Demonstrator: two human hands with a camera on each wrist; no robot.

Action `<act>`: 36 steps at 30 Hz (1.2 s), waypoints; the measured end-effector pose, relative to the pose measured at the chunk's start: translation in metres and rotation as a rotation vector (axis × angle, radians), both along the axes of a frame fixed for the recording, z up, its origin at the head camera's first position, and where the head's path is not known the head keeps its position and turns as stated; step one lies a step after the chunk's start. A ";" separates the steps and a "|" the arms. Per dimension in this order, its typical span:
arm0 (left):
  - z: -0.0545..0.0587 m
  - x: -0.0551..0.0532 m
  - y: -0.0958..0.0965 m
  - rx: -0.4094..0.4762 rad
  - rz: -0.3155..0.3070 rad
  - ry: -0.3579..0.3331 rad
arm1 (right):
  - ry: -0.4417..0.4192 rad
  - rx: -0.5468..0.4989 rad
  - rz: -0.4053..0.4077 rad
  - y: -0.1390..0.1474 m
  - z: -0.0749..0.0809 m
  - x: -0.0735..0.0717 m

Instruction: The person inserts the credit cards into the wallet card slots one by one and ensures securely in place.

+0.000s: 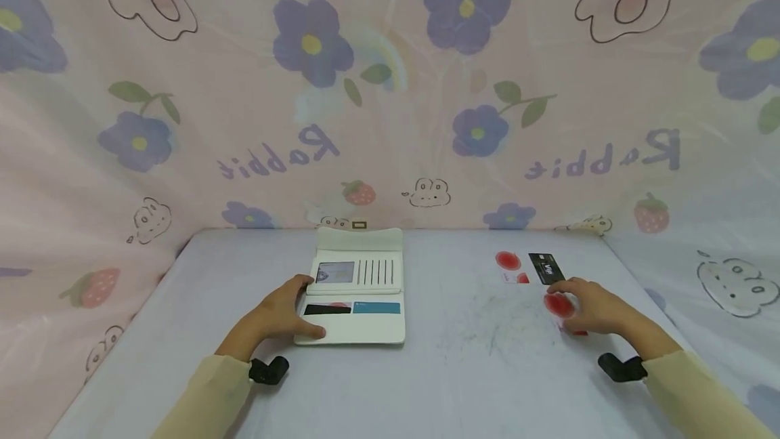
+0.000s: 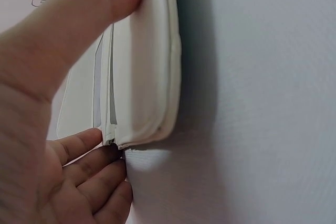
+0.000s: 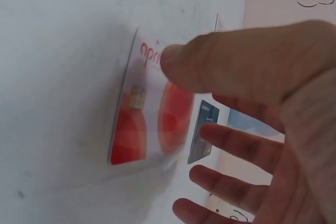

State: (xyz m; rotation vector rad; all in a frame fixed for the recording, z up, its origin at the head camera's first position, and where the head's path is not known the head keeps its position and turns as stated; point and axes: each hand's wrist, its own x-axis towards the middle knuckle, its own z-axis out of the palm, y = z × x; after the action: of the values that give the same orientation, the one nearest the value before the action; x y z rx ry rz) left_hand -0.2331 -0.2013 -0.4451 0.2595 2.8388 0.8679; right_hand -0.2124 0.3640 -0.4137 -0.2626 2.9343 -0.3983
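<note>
A cream wallet (image 1: 359, 330) lies unfolded on the table, with a photo window and card slots. In its lower pockets are a blue card (image 1: 376, 307) and a dark card (image 1: 328, 309). My left hand (image 1: 280, 310) holds the wallet's left edge, thumb on top and fingers at the side. On the right, my right hand (image 1: 594, 307) spreads over a red and white card (image 3: 173, 114); its thumb overlaps the card, and firm contact is unclear. Just beyond lie a black VIP card (image 1: 545, 267) and another red and white card (image 1: 509, 263).
A white cloth covers the table (image 1: 451, 385), with grey smudges between wallet and cards. A printed curtain (image 1: 390, 120) with flowers and rabbits rises behind the table and along both sides. Each wrist wears a black device (image 1: 269, 370).
</note>
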 end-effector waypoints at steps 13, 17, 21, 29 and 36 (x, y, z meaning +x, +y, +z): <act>0.000 -0.002 0.000 -0.008 0.004 0.000 | -0.003 0.007 0.004 0.001 -0.003 -0.004; 0.000 -0.002 0.001 -0.010 0.004 -0.002 | -0.007 0.012 0.012 0.001 -0.005 -0.006; 0.000 -0.001 0.001 -0.011 0.007 -0.005 | -0.010 0.021 0.020 0.001 -0.007 -0.008; -0.001 -0.001 0.000 -0.010 0.014 -0.010 | -0.013 0.033 0.027 0.001 -0.008 -0.009; -0.001 -0.001 0.001 -0.007 0.017 -0.011 | -0.036 0.040 0.016 0.002 -0.007 -0.013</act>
State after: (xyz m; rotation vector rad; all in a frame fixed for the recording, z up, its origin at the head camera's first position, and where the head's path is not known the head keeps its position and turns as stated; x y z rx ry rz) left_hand -0.2337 -0.2008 -0.4459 0.2291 2.8372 0.8595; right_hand -0.2251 0.3655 -0.4207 -0.2709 2.8992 -0.3375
